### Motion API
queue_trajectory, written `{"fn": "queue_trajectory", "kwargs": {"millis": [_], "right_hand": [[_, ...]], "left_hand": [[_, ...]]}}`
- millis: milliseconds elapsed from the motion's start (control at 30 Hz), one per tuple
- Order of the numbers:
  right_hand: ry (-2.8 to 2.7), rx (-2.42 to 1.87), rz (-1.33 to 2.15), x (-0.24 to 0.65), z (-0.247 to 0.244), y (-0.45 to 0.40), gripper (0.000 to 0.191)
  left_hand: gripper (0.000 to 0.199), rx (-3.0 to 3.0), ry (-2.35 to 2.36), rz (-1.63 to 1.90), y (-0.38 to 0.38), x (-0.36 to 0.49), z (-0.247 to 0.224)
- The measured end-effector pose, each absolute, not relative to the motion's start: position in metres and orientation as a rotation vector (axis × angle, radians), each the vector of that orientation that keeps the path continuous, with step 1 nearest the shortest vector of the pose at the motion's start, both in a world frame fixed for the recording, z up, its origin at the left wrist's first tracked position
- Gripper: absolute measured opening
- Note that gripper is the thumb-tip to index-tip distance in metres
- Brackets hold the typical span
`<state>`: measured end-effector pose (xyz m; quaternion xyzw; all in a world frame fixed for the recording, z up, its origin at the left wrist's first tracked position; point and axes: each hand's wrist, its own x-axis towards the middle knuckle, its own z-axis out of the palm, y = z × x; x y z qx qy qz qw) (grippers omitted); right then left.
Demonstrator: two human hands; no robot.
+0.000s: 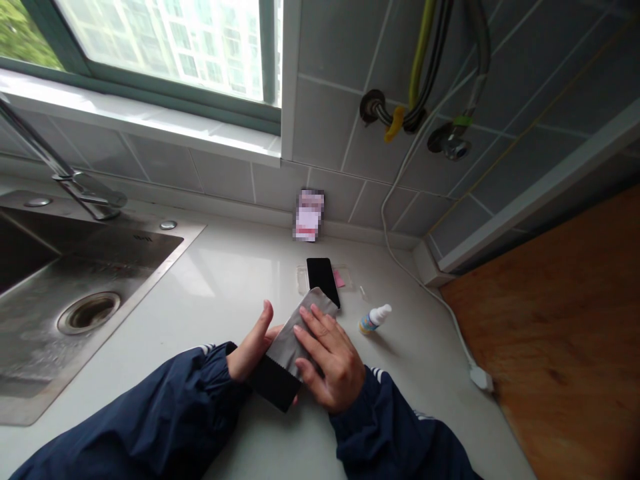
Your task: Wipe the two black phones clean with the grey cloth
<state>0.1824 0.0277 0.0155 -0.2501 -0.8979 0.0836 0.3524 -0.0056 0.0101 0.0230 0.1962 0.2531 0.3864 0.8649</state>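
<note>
A black flat device, perhaps a phone, lies tilted in my left hand, whose thumb points up at its left edge; the fingers are mostly hidden beneath it. Over its upper part is spread a grey cloth with a jagged edge. My right hand lies palm down on the cloth, fingers spread and pressing it against the device. Just beyond the cloth's top corner, a black phone rests on the counter, over a clear case and a pink piece.
Right of the hands stands a small white spray bottle on the white counter. A phone with a blurred screen leans on the wall. At left are a steel sink and faucet; a white plug lies right.
</note>
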Motion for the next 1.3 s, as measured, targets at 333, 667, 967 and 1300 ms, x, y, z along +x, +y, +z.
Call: {"fn": "queue_trajectory", "kwargs": {"millis": [333, 667, 967, 1300], "right_hand": [[-2.210, -0.597, 0.172, 0.186, 0.020, 0.034, 0.044], [-2.349, -0.590, 0.210, 0.187, 0.011, 0.038, 0.050], [-2.469, -0.694, 0.250, 0.187, 0.002, 0.036, 0.066], [-2.593, -0.613, 0.375, 0.180, 0.004, 0.015, 0.075]], "left_hand": [[0.089, 0.457, 0.542, 0.764, 0.007, -0.008, 0.019], [0.091, 0.431, 0.572, 0.793, 0.011, -0.007, 0.019], [0.094, 0.394, 0.571, 0.783, 0.013, -0.006, 0.023], [0.095, 0.270, 0.597, 0.790, 0.023, -0.016, 0.009]]}}
